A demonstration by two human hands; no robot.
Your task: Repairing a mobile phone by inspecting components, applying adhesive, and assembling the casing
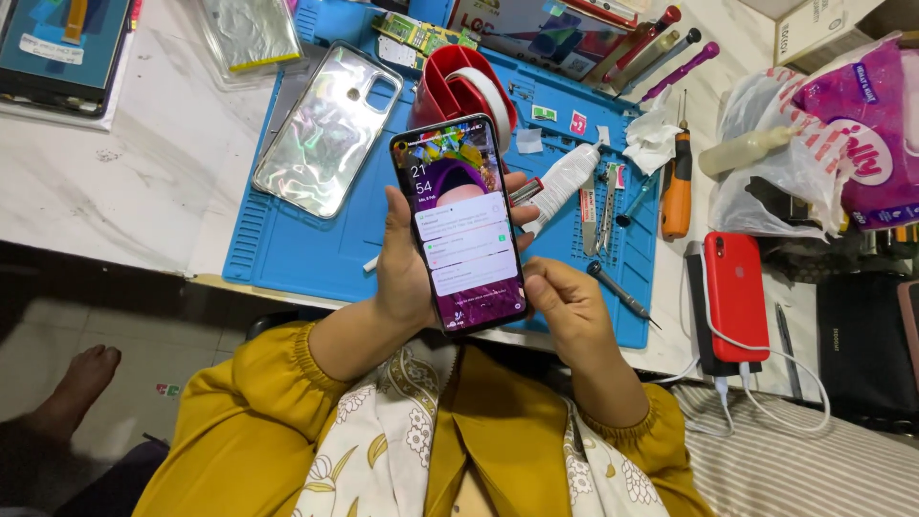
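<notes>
The left hand [402, 273] grasps a smartphone [461, 222] upright, lit screen toward the camera, thumb on the left edge; its fingers are mostly hidden behind the device. The right hand [567, 304] is loosely clenched, touching the phone's lower right corner; whether it pinches anything cannot be determined. Both hands are raised above the near edge of a blue repair mat [316, 244] on a white marble-pattern table [124, 177]. On the mat: a precision screwdriver [622, 295], a white glue tube [563, 182], tweezers [606, 206], an iridescent phone back cover [330, 127] and a red tape holder [459, 88]. To the right, a red phone [735, 292] rests on a power bank. A plastic bag [775, 158] is cut off at the far right edge.
</notes>
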